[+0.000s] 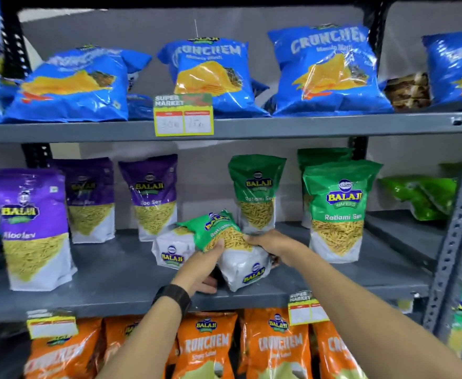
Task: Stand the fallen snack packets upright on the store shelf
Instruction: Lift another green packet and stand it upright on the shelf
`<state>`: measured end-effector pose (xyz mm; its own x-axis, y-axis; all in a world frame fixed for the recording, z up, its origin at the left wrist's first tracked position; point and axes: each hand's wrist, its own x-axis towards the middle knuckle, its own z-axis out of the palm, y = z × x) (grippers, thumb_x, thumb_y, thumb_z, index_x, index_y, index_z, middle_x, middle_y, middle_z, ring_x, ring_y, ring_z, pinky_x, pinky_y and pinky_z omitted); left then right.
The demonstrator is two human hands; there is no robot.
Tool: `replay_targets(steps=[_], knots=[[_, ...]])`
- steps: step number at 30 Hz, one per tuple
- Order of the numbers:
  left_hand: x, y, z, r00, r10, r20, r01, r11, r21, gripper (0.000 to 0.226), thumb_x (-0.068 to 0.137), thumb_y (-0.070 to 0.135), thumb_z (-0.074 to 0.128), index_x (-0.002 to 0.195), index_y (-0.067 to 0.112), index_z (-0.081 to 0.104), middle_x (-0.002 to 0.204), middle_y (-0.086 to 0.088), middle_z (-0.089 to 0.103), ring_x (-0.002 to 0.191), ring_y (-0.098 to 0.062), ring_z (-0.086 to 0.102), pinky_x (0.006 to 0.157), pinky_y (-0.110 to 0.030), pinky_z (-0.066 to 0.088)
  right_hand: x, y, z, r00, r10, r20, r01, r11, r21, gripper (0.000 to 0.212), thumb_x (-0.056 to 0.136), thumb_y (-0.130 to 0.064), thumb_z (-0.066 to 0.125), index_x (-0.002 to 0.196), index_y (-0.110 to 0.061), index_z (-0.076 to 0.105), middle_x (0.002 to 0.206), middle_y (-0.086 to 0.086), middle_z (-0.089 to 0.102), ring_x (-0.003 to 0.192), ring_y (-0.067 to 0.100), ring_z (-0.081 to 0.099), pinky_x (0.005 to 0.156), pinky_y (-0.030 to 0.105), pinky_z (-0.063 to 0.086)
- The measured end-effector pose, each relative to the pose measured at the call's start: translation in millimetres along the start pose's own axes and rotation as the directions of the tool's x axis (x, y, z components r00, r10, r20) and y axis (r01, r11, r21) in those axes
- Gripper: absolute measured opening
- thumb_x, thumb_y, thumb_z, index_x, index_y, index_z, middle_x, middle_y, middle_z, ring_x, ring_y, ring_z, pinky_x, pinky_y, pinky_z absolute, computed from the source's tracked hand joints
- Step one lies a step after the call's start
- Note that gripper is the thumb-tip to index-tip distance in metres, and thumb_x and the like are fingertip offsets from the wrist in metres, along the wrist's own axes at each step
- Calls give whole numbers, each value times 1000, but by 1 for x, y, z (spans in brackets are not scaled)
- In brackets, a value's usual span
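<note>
Head view: left hand (pixel 206 265) and right hand (pixel 272 246), fingers curled, grip a tilted green-and-white plastic Ratlami Sev packet (pixel 224 236) on the grey metal middle shelf (pixel 109 272). Another white-bottomed packet (pixel 171 248) lies fallen just behind it, touching.

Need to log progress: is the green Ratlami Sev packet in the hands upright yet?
No, tipped. The green packet leans left, its white base low right, gripped by both hands, left and right.

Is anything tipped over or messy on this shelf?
Yes. On the middle shelf, both hands, left hand and right hand, hold a tilted green packet. Another packet lies fallen behind it.
</note>
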<state>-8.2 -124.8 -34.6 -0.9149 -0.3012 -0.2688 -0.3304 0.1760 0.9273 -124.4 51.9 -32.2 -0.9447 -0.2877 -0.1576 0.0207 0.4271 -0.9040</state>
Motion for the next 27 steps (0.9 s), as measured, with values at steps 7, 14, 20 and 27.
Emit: replay_targets(steps=[7, 14, 20, 27], knots=[[-9, 0, 9, 996, 54, 75, -40, 982, -186, 57, 91, 51, 72, 130, 10, 67, 122, -15, 77, 108, -34, 74, 75, -40, 63, -32, 0, -5, 992, -85, -88, 90, 994, 55, 28, 85, -36, 83, 86, -10, 72, 89, 9, 78, 71, 22, 68, 59, 29, 52], [-45, 1, -9, 936, 351, 33, -342, 926, -160, 32, 96, 39, 72, 123, 22, 69, 120, 5, 78, 108, -16, 73, 81, -34, 58, -94, -1, -7, 907, -364, -210, 385, 920, 68, 29, 87, -34, 82, 73, -13, 67, 66, -6, 67, 65, 9, 63, 60, 23, 46], [-77, -6, -27, 835, 550, -13, -549, 832, -84, 26, 98, 30, 71, 123, 27, 71, 123, 7, 79, 120, -17, 73, 111, -46, 53, -130, 7, 3, 820, -476, -317, 511, 859, 32, 36, 78, -43, 86, 98, -18, 71, 66, -13, 65, 56, -1, 56, 57, 21, 42], [-113, -10, -37, 787, 617, -4, -617, 786, -32, 27, 98, 33, 70, 125, 35, 69, 122, 17, 78, 119, -7, 72, 108, -39, 53, -167, 9, 12, 766, -542, -345, 596, 800, 68, 28, 79, -35, 87, 101, -24, 74, 91, -3, 81, 91, 20, 76, 82, 38, 64]])
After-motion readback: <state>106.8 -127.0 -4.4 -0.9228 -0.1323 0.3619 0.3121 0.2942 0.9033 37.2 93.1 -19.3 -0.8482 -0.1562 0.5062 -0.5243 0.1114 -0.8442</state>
